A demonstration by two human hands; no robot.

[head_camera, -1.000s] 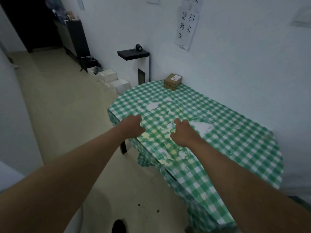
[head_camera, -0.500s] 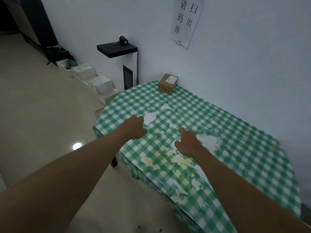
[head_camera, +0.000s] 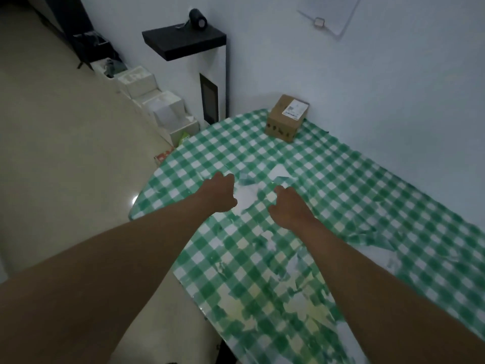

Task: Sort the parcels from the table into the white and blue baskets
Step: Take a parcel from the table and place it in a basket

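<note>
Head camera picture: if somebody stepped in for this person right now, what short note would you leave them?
Left hand: loosely curled, holding nothing, above the checked table.
Right hand: the same, empty, beside it.
Parcel: one cardboard box with a label stands at the table's far corner by the wall, beyond both hands, untouched.
Baskets: neither the white nor the blue one is in view.
Done: no other parcel shows on the table.
Left: pick up this box and put it in the right basket; which one cannot be told from here.

Parcel room — labelled carton (head_camera: 286, 117), scan notice (head_camera: 329, 13).
</note>
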